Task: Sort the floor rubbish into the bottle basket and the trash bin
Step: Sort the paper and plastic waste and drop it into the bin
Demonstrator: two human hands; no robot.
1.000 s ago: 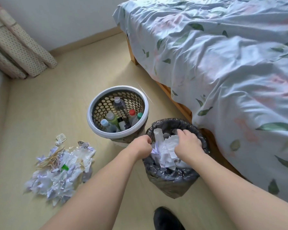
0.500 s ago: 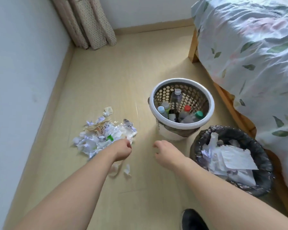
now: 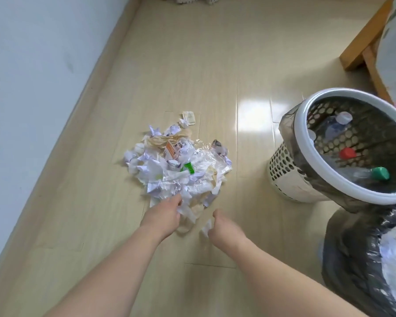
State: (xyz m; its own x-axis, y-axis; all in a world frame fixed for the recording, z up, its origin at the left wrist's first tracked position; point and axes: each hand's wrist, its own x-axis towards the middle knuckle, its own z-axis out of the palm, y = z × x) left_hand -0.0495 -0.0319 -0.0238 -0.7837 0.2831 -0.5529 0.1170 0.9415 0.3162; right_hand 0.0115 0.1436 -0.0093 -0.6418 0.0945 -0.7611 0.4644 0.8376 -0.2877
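Both my hands reach the pile's (image 3: 178, 165) near edge: left hand (image 3: 162, 216) curled onto paper, right hand (image 3: 222, 227) loosely curled, grip unclear; bin (image 3: 352, 259) waits right for dumping.

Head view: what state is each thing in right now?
Rubbish pile: loose on the floor, unsorted.
Bottle basket: upright, bottles inside.
Trash bin: lined, paper inside.
Left hand: at the pile's near edge, touching paper.
Right hand: curled by a paper scrap; grip unclear.
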